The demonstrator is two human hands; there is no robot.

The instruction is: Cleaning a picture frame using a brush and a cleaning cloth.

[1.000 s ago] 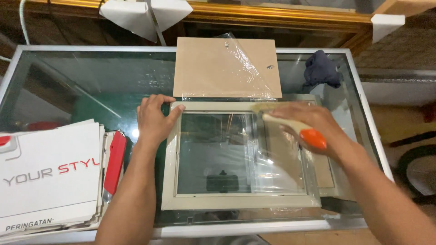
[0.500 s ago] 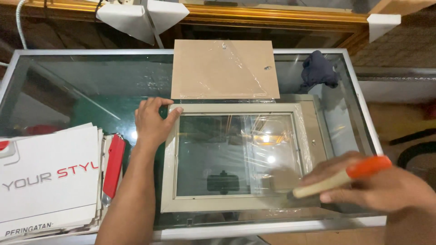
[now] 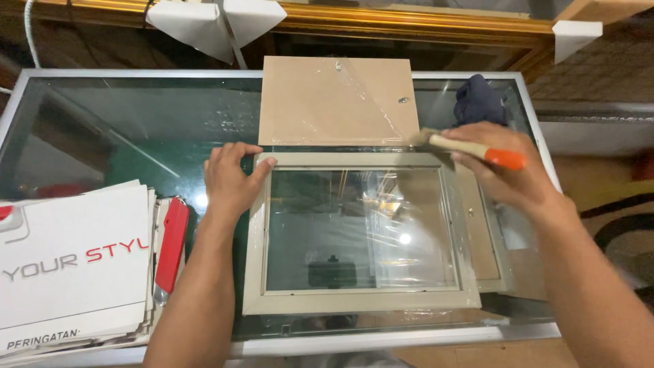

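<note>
A cream picture frame with a glass pane lies flat on a glass-topped table. My left hand presses on the frame's top left corner, fingers spread over it. My right hand grips a small brush with a pale wooden handle and an orange end. Its bristles point left and sit at the frame's top right corner. A brown backing board wrapped in clear plastic film lies just beyond the frame.
A stack of white printed sheets rests at the left with a red utility knife beside it. A dark cloth sits at the far right. Another frame lies under the first one's right side. The table's metal edge runs near me.
My right hand has brought the brush from the frame's lower right corner up to its top right corner. My left hand has stayed on the top left corner.
</note>
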